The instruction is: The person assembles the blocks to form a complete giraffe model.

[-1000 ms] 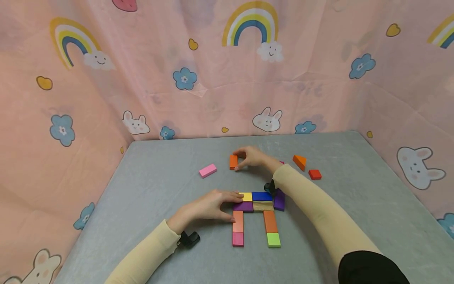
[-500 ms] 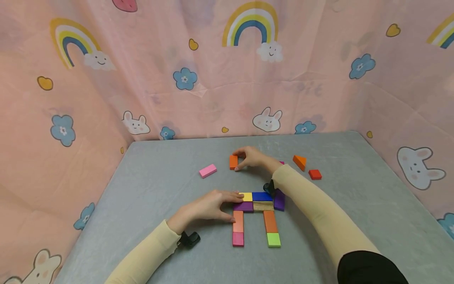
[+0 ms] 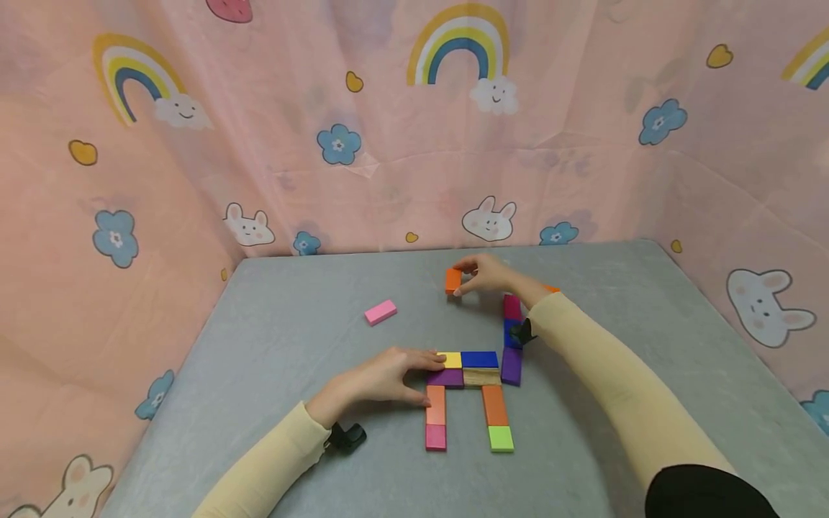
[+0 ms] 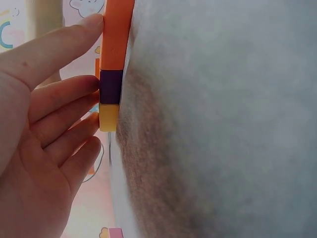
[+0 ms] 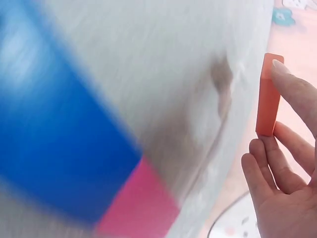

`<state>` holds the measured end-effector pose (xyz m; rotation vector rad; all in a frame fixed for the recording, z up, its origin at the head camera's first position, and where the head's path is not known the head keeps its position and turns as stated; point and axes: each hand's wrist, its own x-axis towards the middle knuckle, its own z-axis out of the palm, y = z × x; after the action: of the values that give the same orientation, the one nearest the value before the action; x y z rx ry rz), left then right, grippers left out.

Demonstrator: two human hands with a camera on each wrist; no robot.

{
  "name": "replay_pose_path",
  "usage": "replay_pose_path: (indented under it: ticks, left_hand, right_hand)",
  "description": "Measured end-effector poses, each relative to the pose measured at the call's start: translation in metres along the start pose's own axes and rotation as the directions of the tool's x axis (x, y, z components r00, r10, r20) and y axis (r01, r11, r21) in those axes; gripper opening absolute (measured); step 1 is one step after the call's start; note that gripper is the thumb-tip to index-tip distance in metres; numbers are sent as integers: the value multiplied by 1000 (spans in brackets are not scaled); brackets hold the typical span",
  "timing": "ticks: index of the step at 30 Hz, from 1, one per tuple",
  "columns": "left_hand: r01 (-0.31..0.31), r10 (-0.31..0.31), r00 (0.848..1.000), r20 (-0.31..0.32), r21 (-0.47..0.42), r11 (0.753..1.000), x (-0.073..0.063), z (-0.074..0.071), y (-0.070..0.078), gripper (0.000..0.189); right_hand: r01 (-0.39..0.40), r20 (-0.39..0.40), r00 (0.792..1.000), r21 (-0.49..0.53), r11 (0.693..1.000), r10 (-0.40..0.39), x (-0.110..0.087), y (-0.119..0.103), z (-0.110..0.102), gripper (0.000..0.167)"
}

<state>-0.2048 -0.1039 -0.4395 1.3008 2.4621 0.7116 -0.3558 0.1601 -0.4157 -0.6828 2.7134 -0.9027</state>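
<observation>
My right hand (image 3: 490, 275) pinches an orange block (image 3: 452, 281) between thumb and fingers above the far part of the table. In the right wrist view that orange block (image 5: 268, 99) is held by its two ends, off the surface. My left hand (image 3: 383, 375) rests against the left side of a flat arrangement of blocks, fingers extended. Its fingertips touch the yellow block (image 3: 451, 359) and purple block (image 3: 447, 378); the thumb touches the salmon block (image 3: 436, 405). Joined there are a blue block (image 3: 479, 359), a wood-coloured block (image 3: 481, 376) and an orange-brown block (image 3: 495, 405).
A column of purple (image 3: 512, 366), blue (image 3: 509, 332) and magenta (image 3: 512, 307) blocks runs away from the arrangement's right end. A loose pink block (image 3: 381, 312) lies at the back left. An orange triangle (image 3: 552, 289) is mostly hidden behind my right arm.
My right hand has lifted the orange block and carried it right and slightly away. The magenta and blue blocks have come into view; the red block is now hidden. The left hand stays put.
</observation>
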Motion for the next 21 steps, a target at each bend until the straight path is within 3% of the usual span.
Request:
replay_pose_path:
  ticks: [8,21]
  left_hand:
    - [-18,18,1000,-7,5,1000,-1,0,0,63]
    - [-17,17,1000,-10,2,1000,0,3,-3,63]
  right_hand:
    - [-56,-24,998,-6,998,56,-23,23,-28,67]
    - [-116,-28,993,-34,993,115,-49,55,-50,68]
